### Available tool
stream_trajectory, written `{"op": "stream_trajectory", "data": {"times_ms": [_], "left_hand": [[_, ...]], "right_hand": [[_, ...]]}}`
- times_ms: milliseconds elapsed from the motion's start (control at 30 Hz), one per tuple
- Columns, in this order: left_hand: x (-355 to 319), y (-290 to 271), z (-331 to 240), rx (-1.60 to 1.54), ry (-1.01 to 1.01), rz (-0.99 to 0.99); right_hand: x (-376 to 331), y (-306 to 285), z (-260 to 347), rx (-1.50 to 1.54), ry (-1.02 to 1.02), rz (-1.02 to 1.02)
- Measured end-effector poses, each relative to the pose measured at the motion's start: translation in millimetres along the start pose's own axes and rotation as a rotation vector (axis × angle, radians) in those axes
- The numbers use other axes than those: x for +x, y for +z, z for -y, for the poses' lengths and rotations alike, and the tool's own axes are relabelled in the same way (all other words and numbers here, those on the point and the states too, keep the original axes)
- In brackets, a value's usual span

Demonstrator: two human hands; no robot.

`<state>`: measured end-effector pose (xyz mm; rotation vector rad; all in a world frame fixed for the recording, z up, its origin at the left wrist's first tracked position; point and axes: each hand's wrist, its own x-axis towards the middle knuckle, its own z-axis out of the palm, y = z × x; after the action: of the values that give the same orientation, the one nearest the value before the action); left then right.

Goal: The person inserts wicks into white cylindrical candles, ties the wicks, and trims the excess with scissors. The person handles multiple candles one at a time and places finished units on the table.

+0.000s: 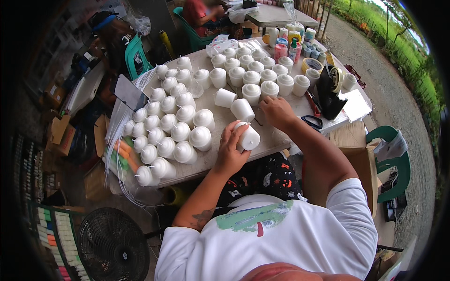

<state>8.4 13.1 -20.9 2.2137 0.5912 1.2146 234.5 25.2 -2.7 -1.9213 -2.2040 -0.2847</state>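
My left hand [231, 143] is closed around a white candle [250, 139], tilted over the table's near edge with a small nub in its end. My right hand [278, 112] reaches to the tabletop with bent fingers, close to the foot of a standing white candle [269, 88]. Whatever its fingertips hold, if anything, is hidden. Between my hands and the rows, two white candles lie tipped over, one [242, 110] beside my left hand and another [225, 98] behind it. Upright candles with wicks [180, 131] fill the left side. More candles with domed tops [251, 93] stand in rows farther back.
Long white wicks [123, 122] hang along the table's [220, 140] left edge. Black-handled scissors [312, 122] and a tape dispenser [331, 91] lie right of my right arm. Paint jars [281, 50] stand at the back. A black fan [114, 246] is at lower left; people sit beyond the table.
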Motion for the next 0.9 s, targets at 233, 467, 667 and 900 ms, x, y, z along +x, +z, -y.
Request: {"op": "stream_trajectory", "data": {"times_ms": [233,467,667,900], "left_hand": [[0.2,16.5,2.0,0.224,0.005,0.021],[-6.2,6.6,1.8,0.330,-0.038,0.115],[-4.1,3.5,-5.6,0.271,0.012,0.046],[15.0,-4.4,-52.8,-0.059,-0.074,0.086]], "right_hand": [[14.4,11.0,-19.3,-0.119,-0.269,-0.032],[6.4,-17.6,-12.1,0.165,-0.159,-0.145],[-56.0,-50.9,19.2,0.815,0.090,-0.547],[-102.8,-47.3,63.9,1.610,0.294,-0.320]]}}
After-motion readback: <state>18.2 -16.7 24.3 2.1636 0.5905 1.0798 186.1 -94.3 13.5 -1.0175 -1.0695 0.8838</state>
